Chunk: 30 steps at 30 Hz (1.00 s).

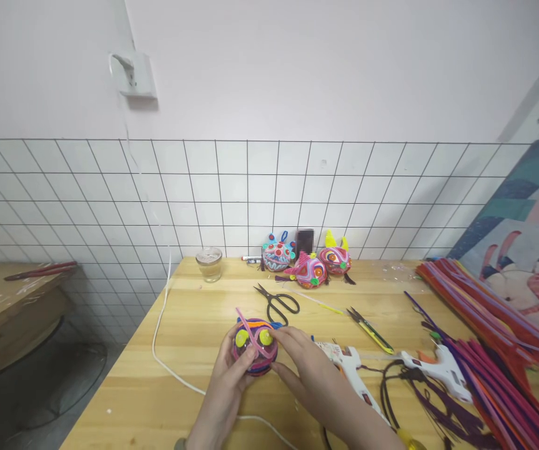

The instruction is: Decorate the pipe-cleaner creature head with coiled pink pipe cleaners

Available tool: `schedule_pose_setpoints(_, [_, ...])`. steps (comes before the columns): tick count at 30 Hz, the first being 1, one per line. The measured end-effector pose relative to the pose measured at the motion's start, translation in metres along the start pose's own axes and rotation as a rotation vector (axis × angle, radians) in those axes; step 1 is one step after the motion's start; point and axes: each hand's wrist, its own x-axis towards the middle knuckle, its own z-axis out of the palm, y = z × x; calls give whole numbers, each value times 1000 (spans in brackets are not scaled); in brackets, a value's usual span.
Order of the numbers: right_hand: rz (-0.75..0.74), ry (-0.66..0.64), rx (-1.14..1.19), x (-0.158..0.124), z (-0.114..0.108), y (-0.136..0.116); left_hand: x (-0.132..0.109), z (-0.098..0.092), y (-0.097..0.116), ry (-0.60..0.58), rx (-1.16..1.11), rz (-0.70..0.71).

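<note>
A round pipe-cleaner figure (254, 345) with two yellow eyes and pink, orange and purple bands sits on the wooden table (189, 350). My left hand (232, 369) cups its left and lower side, fingers curled around it. From the right, my right hand (304, 369) pinches it with thumb and fingers. A loose pink strand sticks up from its top.
Black scissors (278, 303) lie just behind the figure. Three finished figures (307, 261) and a glass jar (209, 263) stand by the tiled wall. Two white glue guns (350, 362) (438, 367), yellow snips (370, 328) and a big pile of pipe cleaners (489, 337) lie right. A white cord (161, 325) runs left.
</note>
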Motion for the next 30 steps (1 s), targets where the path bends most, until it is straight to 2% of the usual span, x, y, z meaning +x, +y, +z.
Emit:
schedule_pose_setpoints(11, [-2, -25, 2, 1, -2, 4, -5, 1, 5, -125, -36, 1])
schedule_pose_setpoints(20, [-24, -22, -19, 0, 1, 11, -5, 2, 4, -108, -55, 19])
schedule_pose_setpoints(30, [-62, 42, -5, 6, -2, 10, -6, 1, 5, -121, -80, 30])
